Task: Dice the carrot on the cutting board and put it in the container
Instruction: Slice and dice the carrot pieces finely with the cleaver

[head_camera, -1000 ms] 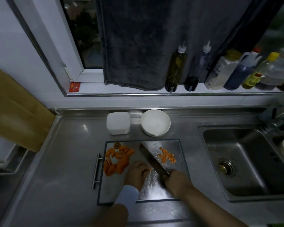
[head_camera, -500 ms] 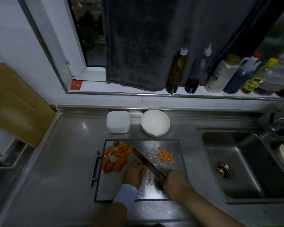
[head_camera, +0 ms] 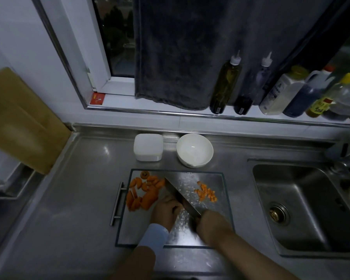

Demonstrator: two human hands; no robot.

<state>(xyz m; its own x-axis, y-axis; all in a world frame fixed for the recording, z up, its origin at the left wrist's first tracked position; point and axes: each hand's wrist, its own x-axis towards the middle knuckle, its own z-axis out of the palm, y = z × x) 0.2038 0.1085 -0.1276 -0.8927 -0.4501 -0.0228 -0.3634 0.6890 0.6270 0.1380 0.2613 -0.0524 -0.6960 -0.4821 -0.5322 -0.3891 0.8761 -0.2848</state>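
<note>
A glass cutting board (head_camera: 220, 211) with a metal handle lies on the steel counter. Carrot slices (head_camera: 142, 191) are piled on its left part, and a small heap of diced carrot (head_camera: 206, 194) sits on its right part. My right hand (head_camera: 212, 225) grips the handle of a broad cleaver (head_camera: 180, 194), whose blade runs diagonally across the board. My left hand (head_camera: 166, 210) rests with curled fingers against the blade's left side; whatever is under its fingers is hidden. Behind the board stand a square white container (head_camera: 148, 146) and a white bowl (head_camera: 194, 152).
A steel sink (head_camera: 311, 209) lies to the right. Several bottles (head_camera: 224, 85) line the window ledge behind, under a hanging dark towel (head_camera: 182, 57). A wooden board (head_camera: 18, 120) leans at the left wall.
The cleaver blade and both hands have shifted left, closer to the pile of carrot slices. The diced heap has stayed where it was.
</note>
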